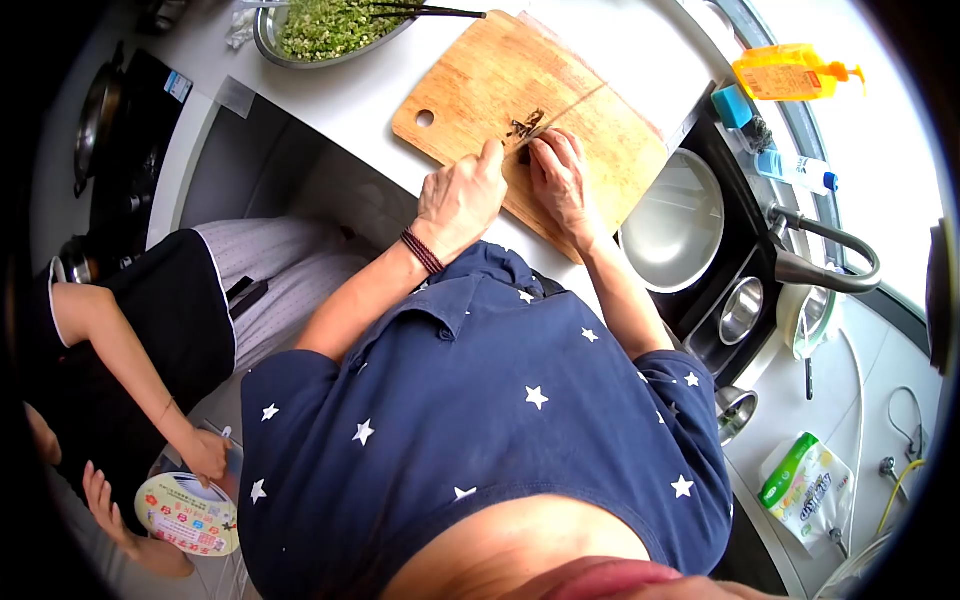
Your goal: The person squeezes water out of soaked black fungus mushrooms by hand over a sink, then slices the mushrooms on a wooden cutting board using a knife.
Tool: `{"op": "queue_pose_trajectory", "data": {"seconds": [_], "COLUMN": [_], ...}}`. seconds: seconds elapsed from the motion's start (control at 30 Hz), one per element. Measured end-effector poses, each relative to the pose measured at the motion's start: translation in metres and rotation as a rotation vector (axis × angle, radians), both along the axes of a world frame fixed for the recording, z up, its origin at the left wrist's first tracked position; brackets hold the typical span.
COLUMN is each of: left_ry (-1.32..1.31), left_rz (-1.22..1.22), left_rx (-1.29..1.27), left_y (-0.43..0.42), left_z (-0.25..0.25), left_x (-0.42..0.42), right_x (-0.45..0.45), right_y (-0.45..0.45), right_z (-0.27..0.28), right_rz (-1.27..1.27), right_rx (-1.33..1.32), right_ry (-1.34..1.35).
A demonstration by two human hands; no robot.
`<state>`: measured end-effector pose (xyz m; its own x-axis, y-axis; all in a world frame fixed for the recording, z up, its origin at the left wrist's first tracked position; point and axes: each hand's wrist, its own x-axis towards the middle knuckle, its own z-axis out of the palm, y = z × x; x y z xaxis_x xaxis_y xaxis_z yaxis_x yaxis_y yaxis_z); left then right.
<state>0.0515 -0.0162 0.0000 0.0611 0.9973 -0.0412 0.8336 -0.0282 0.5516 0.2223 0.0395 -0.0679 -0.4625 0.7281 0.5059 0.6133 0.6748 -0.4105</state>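
The white surface [345,100] is finished smooth and glossy. A satin sheen and fine grain are seen on the light-brown rectangular wooden chopping board [480,80]. Of the thin straight metal knife [580,101], the finish cannot be made out. Rough, wrinkled texture is shown by the small dark strips [524,124]. Near the surface's far edge, smooth shiny metal is seen in the silvery oval bowl [330,64]. Beyond its right edge, glossy plastic is seen in the orange pump bottle [785,76], and dull, smooth metal in the curved grey tap [830,275]. The star-printed navy shirt [480,400] is made of matt, softly creased cloth.
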Motion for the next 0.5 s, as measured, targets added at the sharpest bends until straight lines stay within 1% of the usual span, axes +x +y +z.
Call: {"op": "queue_pose_trajectory", "data": {"seconds": [0.13,0.27,0.37,0.5], "left_ry": [0.145,0.229,0.283,0.234], "left_rz": [-0.045,-0.077,-0.085,-0.081], "left_rx": [-0.044,-0.035,-0.050,-0.089], "left_y": [-0.003,-0.005,-0.008,-0.003], "left_z": [0.002,0.007,0.012,0.011], "left_x": [0.007,0.005,0.005,0.004], "right_x": [0.001,0.000,-0.001,0.000], "right_y": [-0.002,0.003,0.002,0.003], "right_z": [0.002,0.010,0.010,0.005], "right_rz": [-0.046,0.010,-0.009,-0.019], "right_rx": [-0.033,-0.002,-0.038,-0.022], "right_ry": [0.015,0.009,-0.002,-0.003]}}
